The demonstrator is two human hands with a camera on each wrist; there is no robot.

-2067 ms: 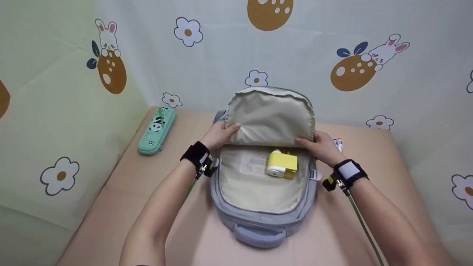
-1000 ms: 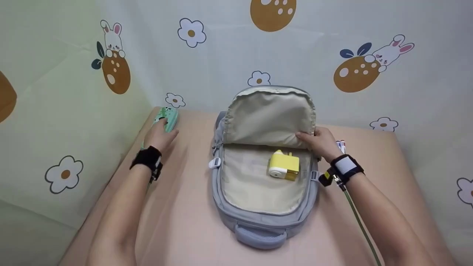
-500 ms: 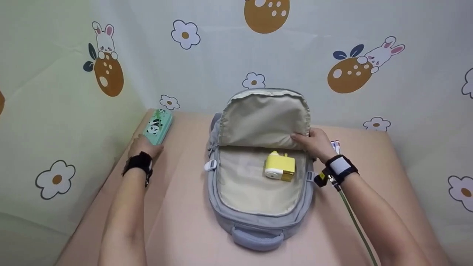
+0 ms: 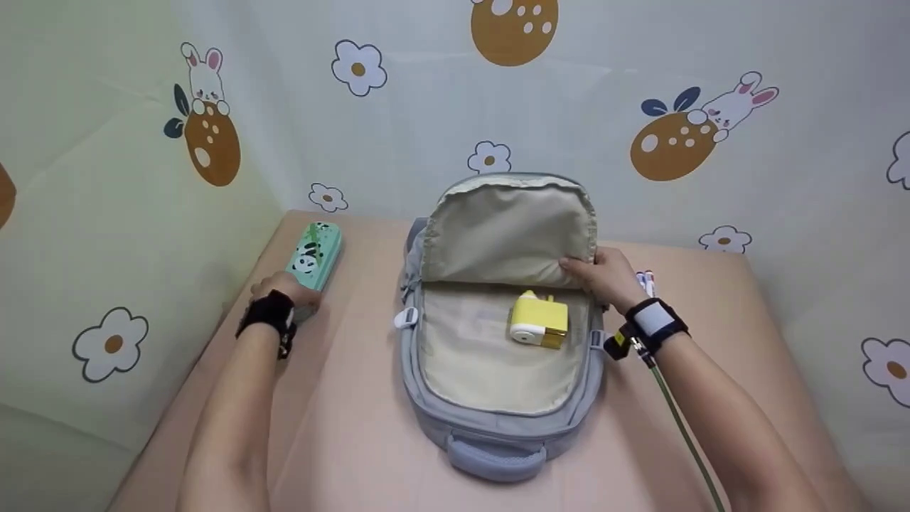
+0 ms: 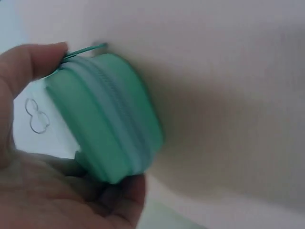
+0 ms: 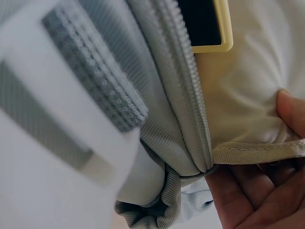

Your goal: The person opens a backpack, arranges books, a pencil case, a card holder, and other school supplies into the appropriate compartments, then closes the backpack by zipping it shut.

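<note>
On the left of the head view, my left hand (image 4: 286, 290) grips the near end of a mint green pencil case (image 4: 317, 254) with a panda print. In the left wrist view, thumb and fingers hold the zipped end of the pencil case (image 5: 102, 117) from both sides. My right hand (image 4: 613, 279) pinches the edge of the backpack's raised front flap (image 4: 512, 231), thumb on the cream lining. The grey-blue backpack (image 4: 426, 398) lies open in the middle. Inside it sits a yellow and white pencil sharpener (image 4: 539, 318), part of which shows in the right wrist view.
Several markers (image 4: 646, 281) lie on the table behind my right hand, partly hidden. The backpack's carry handle (image 4: 496, 459) points toward me. A curtain (image 4: 412, 121) printed with rabbits and flowers stands behind and to the left of the pink-covered table (image 4: 370, 355).
My left hand let go of the flap, went left to the pencil case, took its near end and has drawn it slightly toward me. The right hand keeps its hold on the flap.
</note>
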